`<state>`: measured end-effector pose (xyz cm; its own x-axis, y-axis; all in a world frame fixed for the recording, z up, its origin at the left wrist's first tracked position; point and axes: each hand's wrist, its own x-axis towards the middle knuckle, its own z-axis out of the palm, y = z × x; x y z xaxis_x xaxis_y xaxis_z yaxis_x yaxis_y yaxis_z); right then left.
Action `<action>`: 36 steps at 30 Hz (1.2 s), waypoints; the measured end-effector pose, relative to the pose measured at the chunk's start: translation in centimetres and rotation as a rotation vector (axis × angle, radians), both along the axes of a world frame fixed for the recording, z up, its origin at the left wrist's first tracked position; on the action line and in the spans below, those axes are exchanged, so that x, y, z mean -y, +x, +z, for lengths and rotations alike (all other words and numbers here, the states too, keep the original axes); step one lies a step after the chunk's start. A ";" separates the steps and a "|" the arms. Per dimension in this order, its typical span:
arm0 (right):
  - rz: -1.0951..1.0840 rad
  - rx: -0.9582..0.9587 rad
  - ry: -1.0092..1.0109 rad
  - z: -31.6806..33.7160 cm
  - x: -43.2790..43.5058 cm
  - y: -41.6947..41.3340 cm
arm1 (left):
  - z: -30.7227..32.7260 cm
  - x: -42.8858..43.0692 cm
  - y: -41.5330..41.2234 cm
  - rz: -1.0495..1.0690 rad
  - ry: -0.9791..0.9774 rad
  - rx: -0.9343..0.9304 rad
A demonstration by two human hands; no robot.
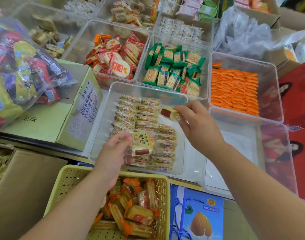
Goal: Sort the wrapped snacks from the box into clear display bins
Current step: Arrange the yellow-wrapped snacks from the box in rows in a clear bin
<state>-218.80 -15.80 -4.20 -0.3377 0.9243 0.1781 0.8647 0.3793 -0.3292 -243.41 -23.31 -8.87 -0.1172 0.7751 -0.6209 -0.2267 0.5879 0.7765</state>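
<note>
A clear display bin [103, 118] in the middle holds rows of pale yellow wrapped snacks [131, 116]. My left hand [115, 153] grips one yellow snack pack [142, 144] with a red stripe over the bin's near left part. My right hand [195, 118] pinches another yellow snack pack [167, 111] above the bin's right side, next to the upper rows. The bin's right portion shows a bare white floor.
A yellow basket [66, 179] of orange-wrapped crackers sits at the front. Behind stand bins of red rice crackers [117, 58], green biscuits [174, 70] and orange packs [233, 89]. An empty clear bin [243, 146] is at right, a green carton [44, 125] and a bagged snack heap at left.
</note>
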 end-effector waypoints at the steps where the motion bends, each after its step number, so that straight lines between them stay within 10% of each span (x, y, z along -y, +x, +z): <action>1: 0.010 0.108 -0.002 -0.1 -1.1 -0.1 | -0.2 0.0 0.0 0.007 0.010 -0.024; 11: 0.127 0.795 -0.340 -4.2 -7.3 -4.2 | -1.0 0.3 -0.7 0.074 0.065 0.043; 19: 0.091 0.769 -0.707 -7.4 -8.4 -5.5 | -1.2 0.5 -0.9 0.056 0.110 0.040; 30: 0.021 0.733 -0.671 -6.7 -7.5 -5.6 | -0.7 0.2 -0.8 0.093 0.061 0.083; 36: 0.134 0.142 -0.487 -3.1 -2.6 -3.2 | -0.1 -0.1 -1.4 0.198 0.030 0.304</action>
